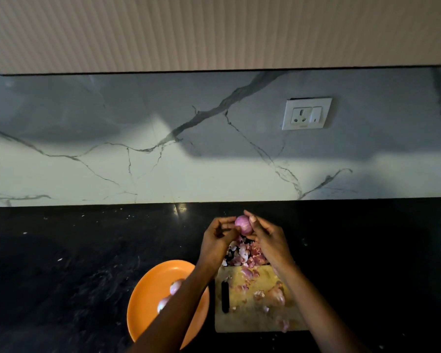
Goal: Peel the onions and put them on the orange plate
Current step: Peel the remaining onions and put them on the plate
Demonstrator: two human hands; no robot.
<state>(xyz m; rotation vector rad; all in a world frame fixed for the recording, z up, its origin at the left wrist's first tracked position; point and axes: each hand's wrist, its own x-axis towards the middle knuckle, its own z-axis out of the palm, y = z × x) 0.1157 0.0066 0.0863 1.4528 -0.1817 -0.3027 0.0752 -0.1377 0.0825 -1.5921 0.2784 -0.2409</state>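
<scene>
Round glossy onion (243,225) between both hands

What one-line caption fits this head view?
Both hands, left hand and right hand, hold a peeled onion above the cutting board; orange plate alongside.

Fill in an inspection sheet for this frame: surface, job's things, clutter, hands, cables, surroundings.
Surface: black speckled counter; cutting board on it.
Job's things: onion held above the counter; two peeled onions on the orange plate, partly hidden by the forearm.
Clutter: peel scraps heaped at the board's far edge and scattered across it; black knife handle on the board.
Hands: left hand and right hand both grip the onion with their fingers.
Cables: nothing seen.
Surroundings: marble backsplash, wall socket, ribbed cabinet.
</scene>
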